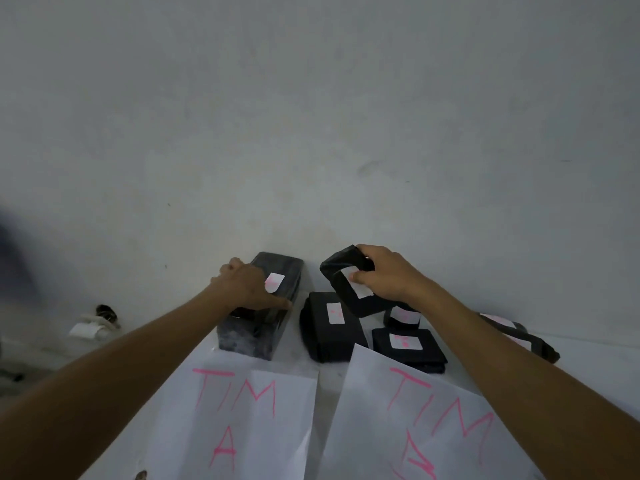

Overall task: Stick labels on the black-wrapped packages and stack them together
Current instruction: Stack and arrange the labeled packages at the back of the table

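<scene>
Two hands work among black-wrapped packages on a pale surface against a wall. At eleven o'clock of the paper sheets, the left hand (247,285) rests on a long stack of packages (263,306), fingers mostly straight, touching beside its white label (274,282). At one o'clock, the right hand (381,275) grips a lifted package (346,275), thumb pressing its label (360,289). Below it lie more labelled packages (329,327). Sheets reading "TIM A" (242,410) and "TIM B" (415,417) sit at six o'clock.
</scene>
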